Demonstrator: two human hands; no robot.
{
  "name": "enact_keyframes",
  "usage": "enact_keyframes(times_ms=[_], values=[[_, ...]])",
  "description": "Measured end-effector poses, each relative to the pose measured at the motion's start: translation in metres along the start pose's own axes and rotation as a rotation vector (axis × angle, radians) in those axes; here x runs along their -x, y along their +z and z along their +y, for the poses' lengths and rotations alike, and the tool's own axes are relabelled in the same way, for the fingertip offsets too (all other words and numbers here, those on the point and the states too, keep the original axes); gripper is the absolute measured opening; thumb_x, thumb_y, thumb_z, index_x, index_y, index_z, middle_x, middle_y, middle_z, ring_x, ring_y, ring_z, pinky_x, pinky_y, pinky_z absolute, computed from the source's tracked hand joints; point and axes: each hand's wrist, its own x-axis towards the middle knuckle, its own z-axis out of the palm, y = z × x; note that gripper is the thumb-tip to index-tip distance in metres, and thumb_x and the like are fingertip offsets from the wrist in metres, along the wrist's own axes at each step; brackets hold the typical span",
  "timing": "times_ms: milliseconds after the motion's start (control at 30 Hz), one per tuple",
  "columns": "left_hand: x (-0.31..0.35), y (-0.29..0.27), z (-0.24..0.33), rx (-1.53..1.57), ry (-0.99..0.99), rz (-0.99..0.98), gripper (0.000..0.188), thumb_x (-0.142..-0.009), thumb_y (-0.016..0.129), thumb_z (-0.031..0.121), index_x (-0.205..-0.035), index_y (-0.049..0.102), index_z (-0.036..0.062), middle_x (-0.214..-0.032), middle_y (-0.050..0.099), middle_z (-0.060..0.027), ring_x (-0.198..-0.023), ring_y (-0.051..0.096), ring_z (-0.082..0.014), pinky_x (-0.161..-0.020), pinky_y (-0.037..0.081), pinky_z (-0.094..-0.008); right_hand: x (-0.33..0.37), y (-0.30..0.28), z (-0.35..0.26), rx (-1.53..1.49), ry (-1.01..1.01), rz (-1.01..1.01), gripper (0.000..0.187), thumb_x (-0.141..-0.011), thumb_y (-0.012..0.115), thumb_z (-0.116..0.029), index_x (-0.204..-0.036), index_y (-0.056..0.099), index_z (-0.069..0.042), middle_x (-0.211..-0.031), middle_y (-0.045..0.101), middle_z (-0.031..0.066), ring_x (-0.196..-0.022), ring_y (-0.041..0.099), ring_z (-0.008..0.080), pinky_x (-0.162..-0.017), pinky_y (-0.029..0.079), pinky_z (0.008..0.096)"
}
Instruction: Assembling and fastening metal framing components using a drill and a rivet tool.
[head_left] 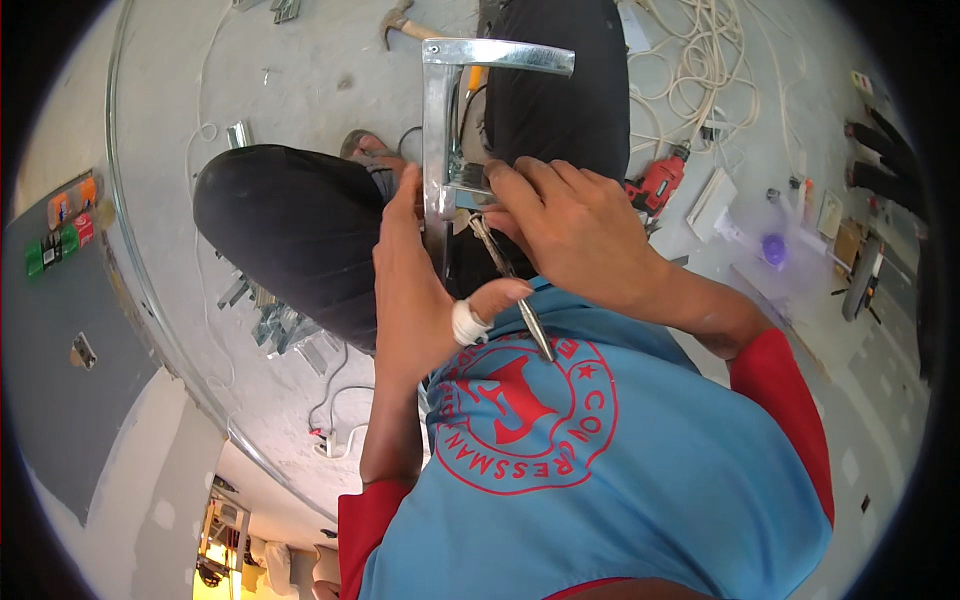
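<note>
In the head view, the bent galvanized steel channel stands between the two hands, its long leg running away from the lap, its short arm turning right beyond the fingertips. The left hand has its fingers extended along the leg's left side, its taped thumb crossing the slender metal tool. The right hand is the nearer to the tabs, fingers curled at them; a firm pinch is unclear. Beyond the fingers spreads grey floor, with a hammer ahead, a red drill to the right and metal offcuts leftward.
</note>
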Motion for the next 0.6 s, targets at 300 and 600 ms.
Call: enact_keyframes(times_ms=[300, 600], values=[[0.035, 0.041, 0.022, -0.169, -0.012, -0.008, 0.081, -0.078, 0.079, 0.04, -0.13, 0.042, -0.0103, -0.119, 0.052, -0.0266, -0.107, 0.053, -0.0397, -0.095, 0.042, -0.0432, 0.021, 0.007, 0.005, -0.101, 0.491, -0.002, 0.028, -0.092, 0.06, -0.018, -0.115, 0.053, -0.003, -0.092, 0.061, 0.0153, -0.078, 0.063, 0.0335, -0.062, 0.052, 0.0425], [-0.01, 0.039, 0.002, 0.245, -0.259, -0.427, 0.073, -0.087, 0.059, 0.014, -0.146, 0.024, -0.0095, -0.14, 0.043, -0.0238, -0.13, 0.044, -0.0288, -0.105, 0.036, -0.0359, 0.032, 0.023, 0.008, -0.126, 0.629, 0.162, 0.024, -0.093, 0.057, -0.027, -0.102, 0.05, -0.005, -0.083, 0.057, 0.0184, -0.074, 0.061, 0.0361, -0.059, 0.052, 0.045]])
